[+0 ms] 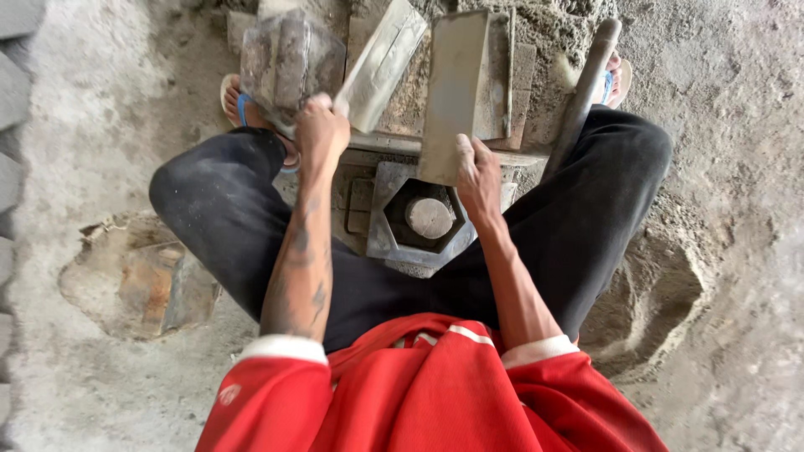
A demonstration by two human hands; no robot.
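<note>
Gripped at its near end by the closed right hand (477,176), a grey metal plate (456,92) is held above the hexagonal mould (416,219). It seems heavy, stiff, gritty. A flat block (381,63) is clasped by the left hand (322,130).

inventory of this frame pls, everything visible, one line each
hexagonal mould: 1, grey metal, on the ground between the knees
round plug: 1, grey, inside the mould
flat plate: 1, grey, held upright above the mould
wooden block: 1, pale, tilted, top centre
grey paver block: 1, hexagon-like, top left
long handle: 1, grey, leaning by the right leg
sand pile: 1, grey-brown, right
stacked blocks: several, grey, left edge
flip-flops: 2, blue straps, top
left hand: fingers gripping the wooden block
right hand: fingers on the plate's lower edge
</note>
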